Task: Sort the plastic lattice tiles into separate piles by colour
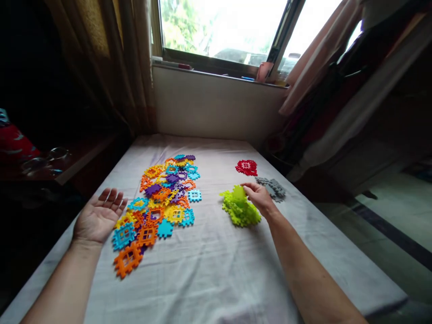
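My right hand [259, 197] pinches a lime green interlocking tile [238, 192] at its edge, just over a heap of lime green tiles [241, 212]. Palm up with its fingers stretched out, my left hand [99, 215] holds nothing. It lies beside the left edge of a long spread of mixed tiles [155, 215] in orange, yellow, blue and purple, some solid and some with window-like frames. A small pile of red tiles [247, 167] lies beyond the green heap. Grey tiles [275, 189] lie partly behind my right hand.
A pale sheet covers the table [202, 279], which meets the wall under a window [219, 31]. Curtains [111, 54] hang at left, clothes [337, 90] at right. Eyeglasses [45, 159] rest on a dark side surface near a red item [15, 144].
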Demonstrator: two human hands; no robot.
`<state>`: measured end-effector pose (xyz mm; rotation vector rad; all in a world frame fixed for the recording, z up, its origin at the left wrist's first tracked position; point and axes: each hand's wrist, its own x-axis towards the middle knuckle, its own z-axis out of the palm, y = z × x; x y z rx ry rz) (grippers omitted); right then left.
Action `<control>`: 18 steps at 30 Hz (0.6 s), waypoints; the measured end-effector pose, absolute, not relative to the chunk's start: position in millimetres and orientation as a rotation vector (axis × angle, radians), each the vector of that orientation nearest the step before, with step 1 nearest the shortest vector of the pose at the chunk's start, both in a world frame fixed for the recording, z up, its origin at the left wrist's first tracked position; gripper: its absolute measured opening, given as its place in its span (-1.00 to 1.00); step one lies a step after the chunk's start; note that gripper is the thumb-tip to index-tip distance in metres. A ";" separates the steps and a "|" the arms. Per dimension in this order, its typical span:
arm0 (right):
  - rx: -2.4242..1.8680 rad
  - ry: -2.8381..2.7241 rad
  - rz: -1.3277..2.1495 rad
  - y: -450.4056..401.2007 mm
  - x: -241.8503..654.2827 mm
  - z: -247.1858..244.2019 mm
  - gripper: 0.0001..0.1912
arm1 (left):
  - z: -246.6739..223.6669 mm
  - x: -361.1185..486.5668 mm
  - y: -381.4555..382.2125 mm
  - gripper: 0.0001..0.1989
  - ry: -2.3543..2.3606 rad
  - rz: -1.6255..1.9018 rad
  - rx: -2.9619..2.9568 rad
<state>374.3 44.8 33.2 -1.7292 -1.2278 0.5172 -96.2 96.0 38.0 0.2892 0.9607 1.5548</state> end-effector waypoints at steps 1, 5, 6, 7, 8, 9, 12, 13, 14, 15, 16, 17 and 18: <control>-1.754 -1.200 0.508 37.3 374.7 27.3 -0.54 | 38.4 -96.4 94.3 -0.80 0.961 1.554 0.301; -1.876 -1.258 0.268 17.2 368.1 11.2 -0.55 | 41.7 -95.3 88.0 -0.82 0.973 1.556 0.343; -1.906 -1.302 0.180 11.8 364.3 7.5 -0.52 | 43.1 -94.2 86.7 -0.81 0.983 1.558 0.340; -1.938 -1.350 0.108 6.0 359.7 3.5 -0.47 | 44.7 -93.0 85.5 -0.79 0.993 1.561 0.333; -1.971 -1.403 0.056 0.1 354.3 -0.8 -0.38 | 46.3 -91.7 84.6 -0.77 1.003 1.560 0.324; -2.005 -1.461 0.020 -5.4 348.4 -5.2 -0.27 | 47.7 -90.7 83.9 -0.76 1.010 1.560 0.315; -2.073 -1.641 -0.079 -13.0 330.8 -15.0 -0.07 | 49.8 -89.9 83.6 -0.74 1.008 1.549 0.297; -2.088 -1.681 -0.105 -11.0 326.0 -15.9 -0.06 | 49.7 -90.3 84.0 -0.73 1.001 1.545 0.293; -2.104 -1.706 -0.118 -6.4 321.9 -15.7 -0.08 | 49.3 -90.9 84.6 -0.73 0.995 1.545 0.285; -2.121 -1.716 -0.122 0.3 318.5 -14.3 -0.10 | 48.8 -91.5 85.2 -0.72 0.990 1.544 0.278; -2.139 -1.715 -0.120 8.9 315.7 -12.3 -0.13 | 48.2 -92.0 86.0 -0.72 0.989 1.543 0.270; -2.155 -1.703 -0.119 18.6 313.4 -9.9 -0.16 | 47.7 -92.3 86.7 -0.72 0.990 1.541 0.264; -2.167 -1.686 -0.125 29.1 311.5 -7.7 -0.19 | 47.3 -92.3 87.5 -0.73 0.993 1.539 0.259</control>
